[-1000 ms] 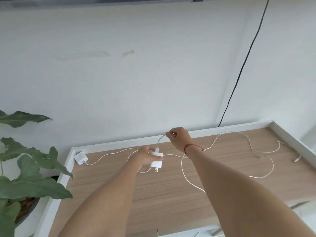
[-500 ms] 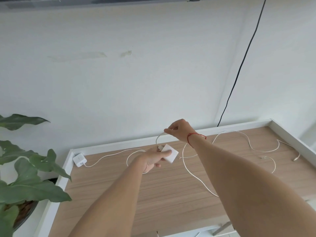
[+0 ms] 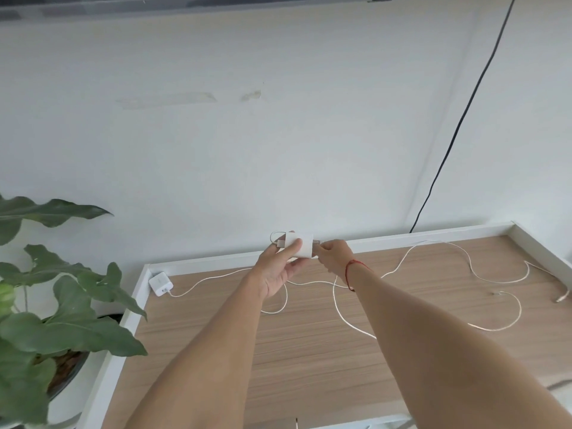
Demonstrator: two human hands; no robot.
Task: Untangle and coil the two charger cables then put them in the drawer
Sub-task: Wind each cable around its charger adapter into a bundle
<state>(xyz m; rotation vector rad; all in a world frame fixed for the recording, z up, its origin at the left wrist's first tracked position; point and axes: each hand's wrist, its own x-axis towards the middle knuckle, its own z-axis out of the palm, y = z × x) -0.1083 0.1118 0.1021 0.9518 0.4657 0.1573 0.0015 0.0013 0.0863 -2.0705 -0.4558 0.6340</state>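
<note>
My left hand (image 3: pixel 278 272) holds a white charger block (image 3: pixel 301 248) up above the wooden desk (image 3: pixel 309 351), its thumb across the block's front. A short loop of the block's cable (image 3: pixel 276 235) sticks out at its left. My right hand (image 3: pixel 334 254) pinches the right end of the same block with its fingertips. A second white charger block (image 3: pixel 160 283) lies at the desk's far left corner. Its white cable (image 3: pixel 213 278) runs right across the desk. More white cable (image 3: pixel 439 258) loops over the right half, with two loose plug ends (image 3: pixel 495 293) (image 3: pixel 561 298) near the right edge.
A raised white rim (image 3: pixel 433 236) borders the desk at back and sides. A potted plant (image 3: pixel 46 320) with large green leaves stands left of the desk. A black wire (image 3: pixel 458 125) hangs down the white wall behind. No drawer is in view.
My left hand has lifted the charger block off the desk and up toward the wall. My right hand moved from the cable above the block onto the block's right end.
</note>
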